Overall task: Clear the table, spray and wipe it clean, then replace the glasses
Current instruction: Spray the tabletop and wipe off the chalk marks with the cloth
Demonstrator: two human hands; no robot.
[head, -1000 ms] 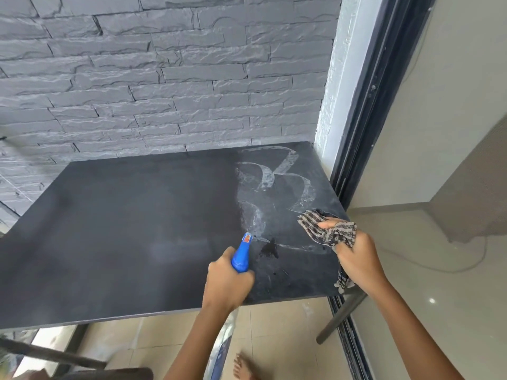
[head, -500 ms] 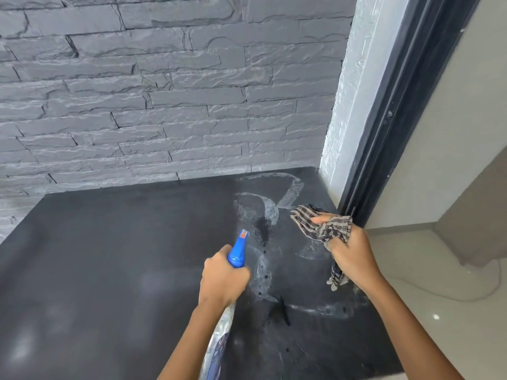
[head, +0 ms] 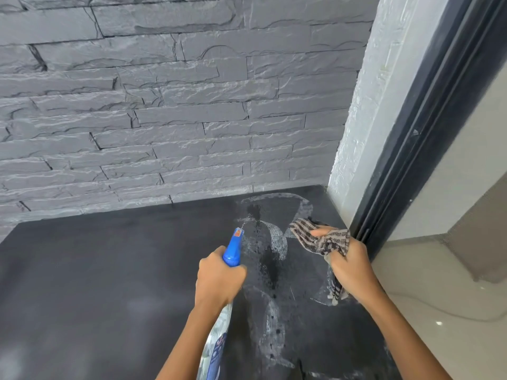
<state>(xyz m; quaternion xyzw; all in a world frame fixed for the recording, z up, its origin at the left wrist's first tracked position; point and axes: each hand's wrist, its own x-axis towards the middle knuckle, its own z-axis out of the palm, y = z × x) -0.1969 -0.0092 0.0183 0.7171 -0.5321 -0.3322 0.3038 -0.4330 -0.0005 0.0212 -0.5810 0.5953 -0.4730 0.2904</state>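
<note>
Because the spray must land on the streaked far right corner of the table [head: 109, 270], your left hand [head: 219, 281] grips the bottle [head: 233, 250] at its neck, nozzle aimed forward over the wet patch [head: 267, 266]. Your right hand [head: 351, 270] holds the cloth [head: 315, 239] bunched just beside that patch, near the table's right edge, apparently ready to wipe. No glasses are in view.

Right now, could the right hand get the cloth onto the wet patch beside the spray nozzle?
Probably yes. The right hand holds the cloth just right of the wet patch, with bare table between; the left hand and spray bottle sit on the other side.
</note>
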